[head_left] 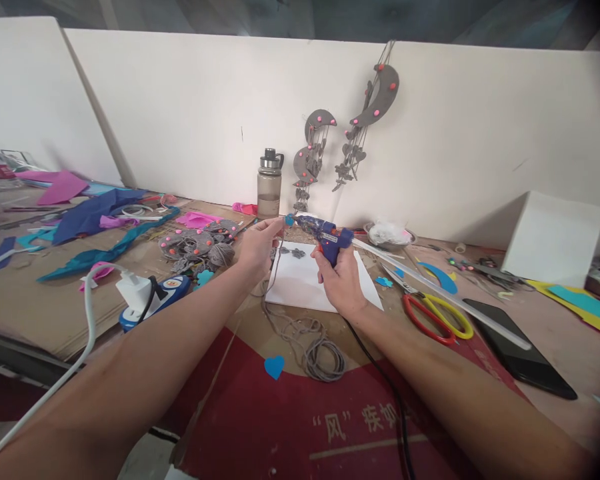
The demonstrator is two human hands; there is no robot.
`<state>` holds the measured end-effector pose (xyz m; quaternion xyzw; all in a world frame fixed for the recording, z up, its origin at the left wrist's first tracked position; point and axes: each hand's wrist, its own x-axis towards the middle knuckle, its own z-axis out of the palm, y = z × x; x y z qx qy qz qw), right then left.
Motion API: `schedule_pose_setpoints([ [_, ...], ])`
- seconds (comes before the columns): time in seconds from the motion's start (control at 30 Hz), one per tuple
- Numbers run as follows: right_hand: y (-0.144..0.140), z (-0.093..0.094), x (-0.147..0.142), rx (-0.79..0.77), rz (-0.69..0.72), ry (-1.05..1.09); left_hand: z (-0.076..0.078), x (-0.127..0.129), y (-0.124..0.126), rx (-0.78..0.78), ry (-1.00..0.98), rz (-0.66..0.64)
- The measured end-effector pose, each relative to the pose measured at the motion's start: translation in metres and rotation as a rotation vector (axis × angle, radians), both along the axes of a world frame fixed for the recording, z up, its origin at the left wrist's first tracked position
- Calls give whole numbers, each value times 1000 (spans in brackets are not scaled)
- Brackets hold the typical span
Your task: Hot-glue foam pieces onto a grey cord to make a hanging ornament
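My right hand (pixel 343 283) is wrapped around the handle of a blue hot glue gun (pixel 329 237), whose nozzle points left. A long white glue stick (pixel 495 325) sticks out of its back end. My left hand (pixel 257 250) pinches a small blue paper piece (pixel 289 220) close to the nozzle; whether the two touch I cannot tell. Grey yarn (pixel 275 273) hangs down by my left fingers towards a loose coil (pixel 325 360) on the cardboard. Beneath both hands lies a white sheet (pixel 295 293) with small grey shapes (pixel 296 253) on it. A blue paper heart (pixel 274 367) lies nearer me.
Scissors (pixel 437 319) and a black phone (pixel 520 350) lie to the right. At left stand a power strip (pixel 173 293) with a plug and grey decorated pieces (pixel 193 243). A water bottle (pixel 269 187) stands by the wall, near hanging grey moon ornaments (pixel 383 100). The gun's black cord (pixel 387 380) runs towards me.
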<state>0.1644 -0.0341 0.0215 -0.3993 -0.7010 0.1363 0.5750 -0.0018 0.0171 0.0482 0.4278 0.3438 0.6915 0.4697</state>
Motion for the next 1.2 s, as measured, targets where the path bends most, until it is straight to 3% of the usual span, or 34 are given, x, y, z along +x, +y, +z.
schedule_pose_setpoints([
  [0.5,-5,5,-3,-91,-88,-89,0,2,-4,59,55,14],
  [1.03,-6,6,-3,-48,-133,-120,0,1,-6,63,90,39],
  [1.2,-4,5,-2,-92,-63,-49,0,0,-4,51,73,47],
])
